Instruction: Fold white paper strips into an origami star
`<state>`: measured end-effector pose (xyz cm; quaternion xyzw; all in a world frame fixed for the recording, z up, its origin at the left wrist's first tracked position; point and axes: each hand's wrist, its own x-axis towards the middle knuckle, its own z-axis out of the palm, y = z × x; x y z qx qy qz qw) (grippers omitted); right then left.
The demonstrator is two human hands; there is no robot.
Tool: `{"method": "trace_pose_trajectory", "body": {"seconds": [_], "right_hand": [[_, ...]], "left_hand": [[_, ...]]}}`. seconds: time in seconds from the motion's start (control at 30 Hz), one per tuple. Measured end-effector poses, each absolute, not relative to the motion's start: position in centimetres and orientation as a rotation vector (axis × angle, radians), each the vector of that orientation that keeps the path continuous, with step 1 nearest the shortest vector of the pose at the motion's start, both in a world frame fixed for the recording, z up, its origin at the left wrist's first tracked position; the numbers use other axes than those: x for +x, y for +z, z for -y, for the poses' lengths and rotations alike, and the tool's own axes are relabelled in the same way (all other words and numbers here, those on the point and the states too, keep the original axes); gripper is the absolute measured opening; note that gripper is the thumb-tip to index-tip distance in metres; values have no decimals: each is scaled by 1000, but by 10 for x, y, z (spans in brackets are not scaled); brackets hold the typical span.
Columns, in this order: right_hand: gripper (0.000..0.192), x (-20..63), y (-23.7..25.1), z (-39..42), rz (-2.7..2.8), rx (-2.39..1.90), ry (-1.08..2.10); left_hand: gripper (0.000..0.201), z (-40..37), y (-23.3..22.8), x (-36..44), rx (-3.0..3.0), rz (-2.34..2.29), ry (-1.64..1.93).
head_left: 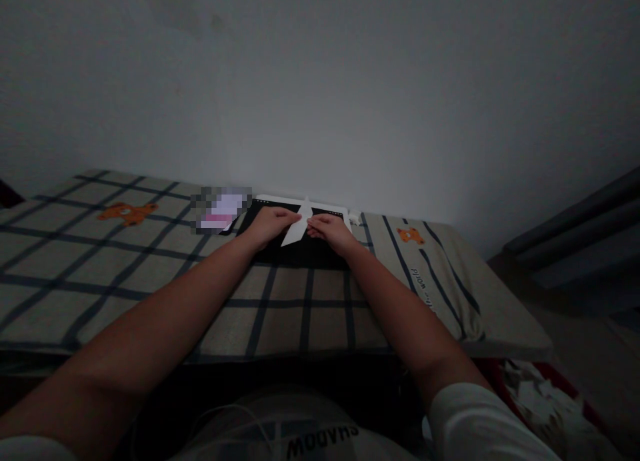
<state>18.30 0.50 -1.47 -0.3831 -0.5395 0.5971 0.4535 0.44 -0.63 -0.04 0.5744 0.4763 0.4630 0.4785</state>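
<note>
A narrow piece of white paper [295, 232] with a slanted lower end is held between my two hands. My left hand [273, 222] pinches its left side between thumb and fingers. From the other side, my right hand [330, 230] grips the paper with its fingertips, close to the left thumb. Beneath both hands lies a dark flat board [300, 258], with a white sheet or edge [280, 198] showing along its far side. Any fold lines in the paper are too small to make out.
A lit phone [225, 211], partly pixelated, lies left of the board. Small white scraps [355, 218] sit at its right. The checked cloth [150, 268] covers the surface up to the wall [320, 101]. Below right stands a red bin [545, 374] holding crumpled paper.
</note>
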Motion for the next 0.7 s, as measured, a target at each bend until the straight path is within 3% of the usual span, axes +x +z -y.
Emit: {"method": "trace_pose_trajectory", "body": {"seconds": [0.33, 0.7], "right_hand": [[27, 185, -14, -4, 1290, -803, 1499], [28, 182, -14, -2, 1289, -782, 1540]], "left_hand": [[34, 14, 6, 7, 1226, -823, 1019], [44, 11, 5, 8, 1300, -873, 1006]]}}
